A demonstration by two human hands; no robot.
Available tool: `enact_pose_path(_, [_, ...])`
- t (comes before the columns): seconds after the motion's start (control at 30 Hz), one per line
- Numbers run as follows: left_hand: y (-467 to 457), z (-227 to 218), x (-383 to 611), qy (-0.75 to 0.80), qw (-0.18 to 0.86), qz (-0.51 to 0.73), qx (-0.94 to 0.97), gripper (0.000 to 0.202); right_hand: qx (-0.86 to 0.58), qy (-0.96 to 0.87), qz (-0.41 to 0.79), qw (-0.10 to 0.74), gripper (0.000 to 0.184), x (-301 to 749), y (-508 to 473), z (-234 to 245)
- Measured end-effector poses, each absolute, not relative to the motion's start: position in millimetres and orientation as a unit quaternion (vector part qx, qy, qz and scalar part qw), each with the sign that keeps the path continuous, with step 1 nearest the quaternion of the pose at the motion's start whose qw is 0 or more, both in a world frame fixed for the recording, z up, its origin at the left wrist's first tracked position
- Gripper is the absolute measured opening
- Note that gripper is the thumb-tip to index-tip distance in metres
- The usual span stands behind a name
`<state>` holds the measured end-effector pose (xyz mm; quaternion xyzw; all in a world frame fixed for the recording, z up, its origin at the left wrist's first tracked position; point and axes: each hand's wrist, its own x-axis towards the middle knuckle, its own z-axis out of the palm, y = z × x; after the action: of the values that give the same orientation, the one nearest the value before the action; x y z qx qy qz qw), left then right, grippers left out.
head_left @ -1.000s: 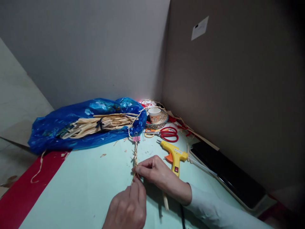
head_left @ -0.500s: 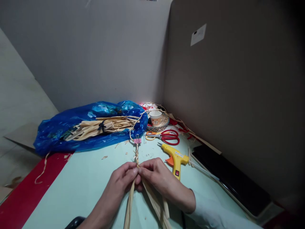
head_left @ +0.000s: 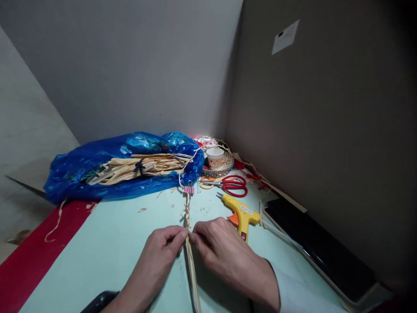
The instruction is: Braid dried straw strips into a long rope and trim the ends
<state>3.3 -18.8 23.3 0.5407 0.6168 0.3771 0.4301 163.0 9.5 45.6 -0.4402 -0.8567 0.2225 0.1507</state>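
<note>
A braid (head_left: 187, 209) of pale, dried plant strips, which look like corn husk, runs toward me from a pink binder clip (head_left: 189, 190). My left hand (head_left: 164, 248) pinches it between thumb and forefinger at the lower end of the plaited part. Close against the other side, my right hand (head_left: 224, 250) also has thumb and forefinger closed on the strips. Below the fingertips, loose strips (head_left: 192, 274) hang together toward the near edge. Other strands may be hidden under my hands.
A tied bundle of strips (head_left: 150, 167) lies on a blue plastic bag (head_left: 68, 174). Red-handled scissors (head_left: 234, 186), a yellow glue gun (head_left: 243, 213) and a paper cup (head_left: 215, 159) in a shallow basket (head_left: 228, 167) are behind my right hand. A black flat object (head_left: 316, 248) lies right.
The loose strips were spread in separate strands and now hang closer together. My right hand has shifted slightly right, and its fingers have moved a little apart from my left hand's.
</note>
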Motion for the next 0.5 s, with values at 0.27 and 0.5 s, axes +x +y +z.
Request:
enact_pose_path(0.27, [-19,17,6,0.633,0.531,0.384,0.412,0.033,-0.41,-0.889,0.193,0.065,0.016,156,-13,49])
enact_pose_path(0.5, [-24,20,7,0.574,0.598,0.434,0.353,0.035,-0.289,-0.956,0.056,-0.019,0.025,145,-16,38])
